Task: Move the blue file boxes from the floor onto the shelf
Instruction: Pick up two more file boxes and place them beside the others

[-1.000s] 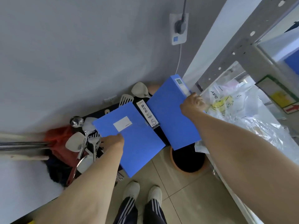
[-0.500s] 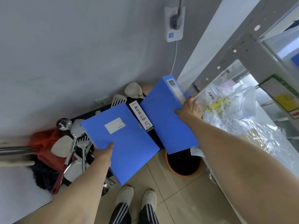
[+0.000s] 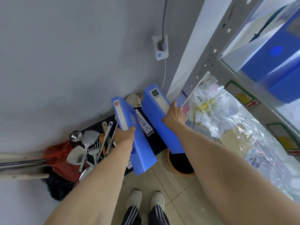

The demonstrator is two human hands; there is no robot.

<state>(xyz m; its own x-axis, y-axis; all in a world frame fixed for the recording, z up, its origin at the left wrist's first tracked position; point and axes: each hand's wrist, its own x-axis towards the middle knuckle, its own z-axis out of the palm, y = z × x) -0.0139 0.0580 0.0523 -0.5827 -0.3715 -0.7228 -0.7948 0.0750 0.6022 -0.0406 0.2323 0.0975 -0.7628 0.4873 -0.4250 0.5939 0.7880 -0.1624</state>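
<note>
Head view shows each hand carrying a blue file box off the floor: the left hand (image 3: 124,137) clamps the left box (image 3: 136,143) at its spine, and the right hand (image 3: 175,116) grips the right box (image 3: 159,122) at its top edge. The shelf (image 3: 215,62) lies toward two o'clock. Its metal upright stands just beside the right box, so swinging up could knock a corner and loosen the hold.

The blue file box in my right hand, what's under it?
Under the file box shows part of an orange-rimmed round container on the tiled floor; the rest is covered.
</note>
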